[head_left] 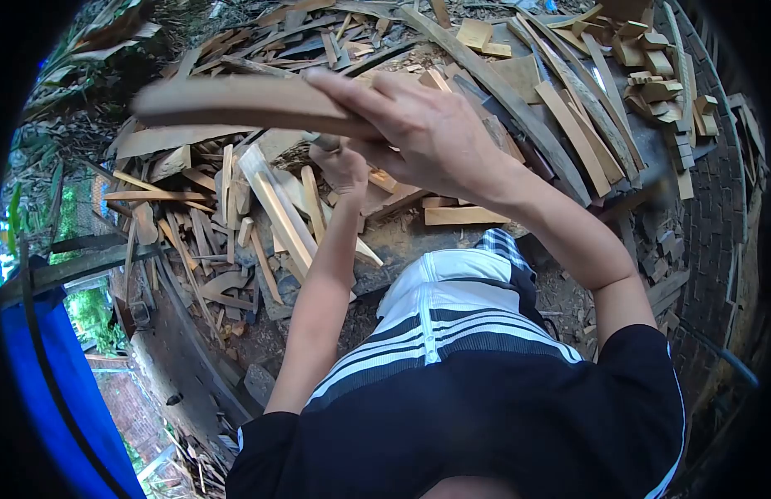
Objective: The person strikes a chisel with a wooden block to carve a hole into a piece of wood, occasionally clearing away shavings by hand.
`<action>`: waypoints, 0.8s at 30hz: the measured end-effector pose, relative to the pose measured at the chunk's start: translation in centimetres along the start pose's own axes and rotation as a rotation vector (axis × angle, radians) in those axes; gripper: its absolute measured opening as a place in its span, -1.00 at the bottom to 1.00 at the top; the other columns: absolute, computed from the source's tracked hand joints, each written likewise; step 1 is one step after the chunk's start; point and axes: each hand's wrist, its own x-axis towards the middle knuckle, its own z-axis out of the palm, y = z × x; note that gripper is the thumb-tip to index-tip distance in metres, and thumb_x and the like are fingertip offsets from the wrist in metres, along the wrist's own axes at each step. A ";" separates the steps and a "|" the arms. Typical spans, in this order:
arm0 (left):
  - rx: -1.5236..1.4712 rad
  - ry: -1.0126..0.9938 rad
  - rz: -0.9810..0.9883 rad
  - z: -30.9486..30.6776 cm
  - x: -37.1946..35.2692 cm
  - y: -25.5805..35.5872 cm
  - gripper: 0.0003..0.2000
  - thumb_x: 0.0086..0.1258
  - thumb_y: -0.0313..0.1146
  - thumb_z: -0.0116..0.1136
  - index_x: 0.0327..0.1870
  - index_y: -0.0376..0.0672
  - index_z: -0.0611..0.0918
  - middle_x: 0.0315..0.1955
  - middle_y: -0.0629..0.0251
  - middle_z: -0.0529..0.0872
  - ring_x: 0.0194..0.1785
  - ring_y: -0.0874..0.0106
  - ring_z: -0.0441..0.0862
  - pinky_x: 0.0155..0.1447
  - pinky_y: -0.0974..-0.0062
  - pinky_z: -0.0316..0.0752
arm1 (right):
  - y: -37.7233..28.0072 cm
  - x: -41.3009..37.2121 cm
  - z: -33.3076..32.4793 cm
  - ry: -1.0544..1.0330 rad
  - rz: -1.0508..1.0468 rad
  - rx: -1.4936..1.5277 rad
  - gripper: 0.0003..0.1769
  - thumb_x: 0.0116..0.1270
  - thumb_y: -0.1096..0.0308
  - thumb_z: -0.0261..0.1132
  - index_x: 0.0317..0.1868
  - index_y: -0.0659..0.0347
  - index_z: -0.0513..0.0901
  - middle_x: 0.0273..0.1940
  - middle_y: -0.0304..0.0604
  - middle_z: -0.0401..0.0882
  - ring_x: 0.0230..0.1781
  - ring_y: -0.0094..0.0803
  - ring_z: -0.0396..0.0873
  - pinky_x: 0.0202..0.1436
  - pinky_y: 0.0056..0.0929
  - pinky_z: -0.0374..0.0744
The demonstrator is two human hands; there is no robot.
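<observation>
- The grip of the right hand (435, 129) is closed on one end of a curved wooden piece (244, 101), with the fingers bent over it.
- The grip of the left hand (344, 166) is narrow, the fingers curled around a short pale thing (322, 140) (what it is exactly, I cannot tell, because the most of it is hidden).
- The curved wooden piece is raised above the surface (410, 239); it reaches from the right hand toward the left side of the view, and its far end is blurred.
- The left hand is just below the wooden piece, near the right hand; if they touch, I cannot tell.
- On the surface, below the right wrist, lies a light wooden block (467, 216).
- To the left of the left forearm, a long pale strip (279, 212) lies slanted among many wood scraps (204, 237).
- To the right of the right hand there are long curved planks (506, 96), and beyond them a pile of cut blocks (654, 87).
</observation>
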 end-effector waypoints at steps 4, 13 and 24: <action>-0.083 -0.070 -0.101 0.9 0.1 1.2 -0.93 0.22 -0.65 0.05 -0.34 -0.38 0.59 -0.49 0.35 0.65 -0.39 0.60 0.59 -0.31 0.61 0.47 | 1.0 -0.5 -0.5 -0.383 0.064 -0.211 -0.17 0.26 0.21 0.36 0.52 -0.29 0.21 -0.37 -0.09 0.57 -0.43 -0.23 0.65 -0.29 -0.32 0.65; -0.298 -0.023 -0.219 -0.1 2.2 4.9 -0.70 0.41 -0.25 0.29 -0.44 -0.10 0.42 -0.74 0.48 0.35 -0.75 0.63 0.23 -0.60 0.58 0.20 | 1.8 -2.1 -1.0 -0.281 0.421 0.196 -0.25 0.38 0.05 0.29 0.51 -0.13 0.18 -0.10 0.12 0.70 -0.10 -0.01 0.71 0.02 -0.10 0.64; -0.039 -0.168 -0.096 0.7 -0.2 1.0 -0.67 0.43 -0.27 0.31 -0.52 -0.20 0.50 -0.64 0.55 0.47 -0.54 0.71 0.37 -0.46 0.65 0.28 | 2.6 -4.3 -0.7 -0.287 0.490 0.331 -0.20 0.38 0.17 0.27 0.55 -0.09 0.10 0.18 0.18 0.53 0.16 0.08 0.55 0.24 -0.07 0.47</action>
